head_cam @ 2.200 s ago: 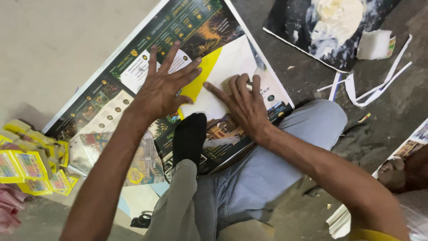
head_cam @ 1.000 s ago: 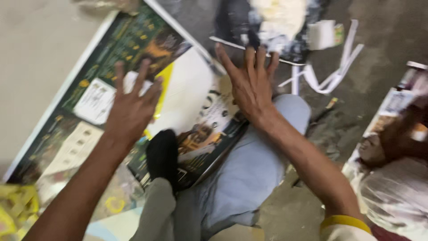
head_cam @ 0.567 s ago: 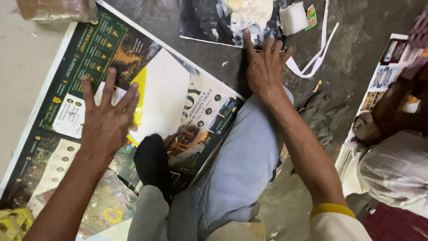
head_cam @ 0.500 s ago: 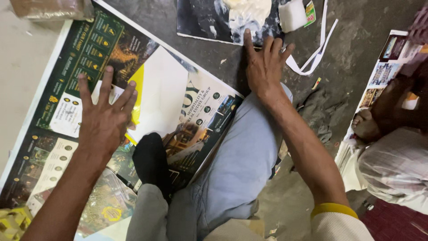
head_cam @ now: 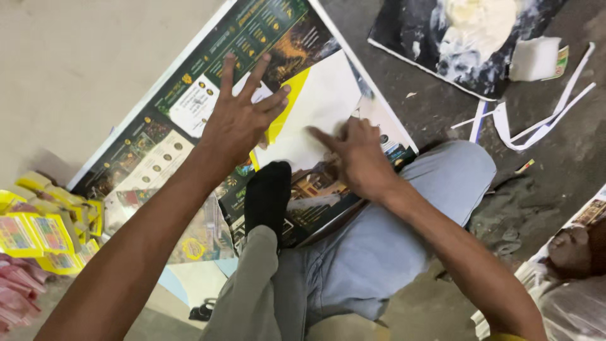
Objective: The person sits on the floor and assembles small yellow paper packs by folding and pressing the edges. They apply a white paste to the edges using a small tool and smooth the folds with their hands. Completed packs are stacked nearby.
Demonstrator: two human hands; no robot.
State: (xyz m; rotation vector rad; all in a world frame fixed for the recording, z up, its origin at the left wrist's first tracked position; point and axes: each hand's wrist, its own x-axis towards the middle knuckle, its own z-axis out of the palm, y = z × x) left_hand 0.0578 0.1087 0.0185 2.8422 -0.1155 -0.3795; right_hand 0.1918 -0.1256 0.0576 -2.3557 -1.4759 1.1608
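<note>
- White paper sheet lies on top of a big dark printed poster on the grey floor, just in front of the person's black sock and bent knees.
- The left hand is open and flat, fingers spread wide. It presses down on the poster and on the yellow edge of the sheet. It grips nothing.
- The right hand is blurry. It looks loosely curled with one finger stretched out, rubbing the white sheet. It holds nothing that I can see.
- To do this well, I think the left hand should hold firm so the sheet does not slide. The right hand should rub from the middle out to the edges, slow and even, so no bumps stay.
- The poster's long side runs from the bottom left up to the top right. The white sheet is tilted the same way, with one corner pointing up and away from the person.
- A black and white picture with a pale lump of paste lies well apart, at the top right. White paper strips lie near it.
- Yellow packets sit at the left.
</note>
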